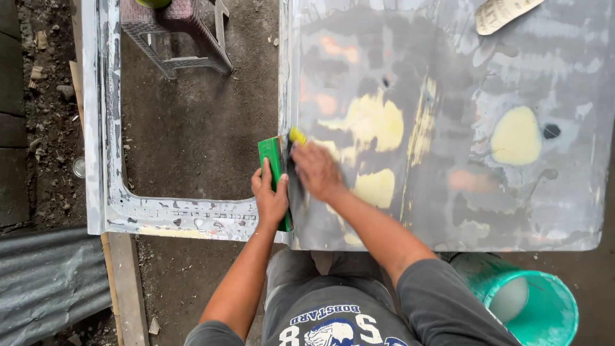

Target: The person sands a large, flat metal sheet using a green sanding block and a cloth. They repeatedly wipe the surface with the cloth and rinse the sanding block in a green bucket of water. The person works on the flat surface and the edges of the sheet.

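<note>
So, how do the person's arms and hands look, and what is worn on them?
Both hands are bare: no gloves, rings or watch show on the left hand or the right hand, which is a little blurred. The forearms are bare too. Short dark grey sleeves cover only the upper arms; they belong to a grey T-shirt with a white and blue print on the chest.

Soft even daylight, right hand [317, 170] motion-blurred

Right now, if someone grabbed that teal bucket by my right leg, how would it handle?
The teal bucket looks like thin plastic, so probably light and a bit flexible at the rim. It seems to hold pale liquid, which would add weight and slosh. Standing upright on rough ground, it would likely drag rather than slide.
</note>
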